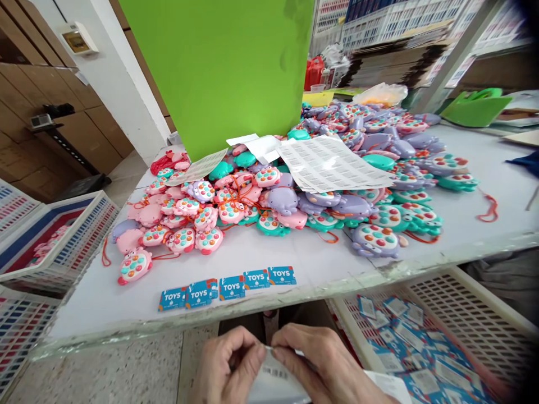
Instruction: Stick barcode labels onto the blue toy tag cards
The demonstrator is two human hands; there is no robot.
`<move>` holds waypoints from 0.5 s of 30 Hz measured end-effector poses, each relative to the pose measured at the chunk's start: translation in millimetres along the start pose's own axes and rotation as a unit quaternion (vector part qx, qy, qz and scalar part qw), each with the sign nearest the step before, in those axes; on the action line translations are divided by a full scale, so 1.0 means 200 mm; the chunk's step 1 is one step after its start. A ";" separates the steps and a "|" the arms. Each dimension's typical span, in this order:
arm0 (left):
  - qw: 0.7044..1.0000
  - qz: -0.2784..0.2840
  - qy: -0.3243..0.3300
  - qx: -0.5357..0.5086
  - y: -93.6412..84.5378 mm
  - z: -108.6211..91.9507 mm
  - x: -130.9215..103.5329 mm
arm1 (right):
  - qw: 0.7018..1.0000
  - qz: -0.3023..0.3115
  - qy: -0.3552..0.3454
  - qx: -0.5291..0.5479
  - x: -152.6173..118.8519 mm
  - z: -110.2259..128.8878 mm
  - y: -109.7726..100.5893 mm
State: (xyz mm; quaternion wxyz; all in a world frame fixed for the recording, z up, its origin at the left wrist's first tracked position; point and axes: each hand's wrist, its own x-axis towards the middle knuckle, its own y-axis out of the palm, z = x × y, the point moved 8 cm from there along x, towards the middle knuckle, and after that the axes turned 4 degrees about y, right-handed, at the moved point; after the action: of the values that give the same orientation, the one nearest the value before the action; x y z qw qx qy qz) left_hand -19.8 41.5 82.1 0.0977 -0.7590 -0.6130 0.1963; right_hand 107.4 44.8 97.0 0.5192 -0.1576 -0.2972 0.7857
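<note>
At the bottom of the head view, my left hand (231, 367) and my right hand (322, 362) face each other in front of the table edge. Thumb and forefinger of each pinch the top edge of a whitish, shiny sheet or bag (275, 387) with a printed barcode; which it is I cannot tell. Beyond them, several blue cards marked TOYS (232, 288) lie in a slightly overlapping row near the table's front edge. Behind the cards spreads a heap of pink, purple and green animal-shaped toys (282, 200) with coloured buttons and orange cords.
Printed label sheets (332, 163) rest on the heap, below an upright green panel (227, 73). At lower right, a white plastic basket (475, 297) holds many blue-and-white cards. More plastic baskets (80, 235) stand left of the white table (320, 264). Stacked cardboard (391, 64) is behind.
</note>
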 end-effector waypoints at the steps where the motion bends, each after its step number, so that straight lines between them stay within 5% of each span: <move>1: 1.000 -0.005 0.002 0.006 -0.01 0.01 0.00 | 1.000 0.003 0.010 0.002 0.00 -0.02 0.00; 9: 0.999 -0.024 -0.022 0.004 -0.07 0.05 -0.04 | 0.996 0.066 0.065 -0.015 -0.06 -0.09 0.02; 15: 0.990 -0.113 -0.061 -0.050 -0.17 0.09 -0.08 | 0.981 0.131 0.141 -0.031 -0.10 -0.17 0.04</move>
State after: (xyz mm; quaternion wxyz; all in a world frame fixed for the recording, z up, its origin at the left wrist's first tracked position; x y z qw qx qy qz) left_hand -60.2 32.3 82.9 0.0435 -0.6757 -0.7085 0.1988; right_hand 129.3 34.0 65.1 0.4434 -0.3207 -0.2217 0.8071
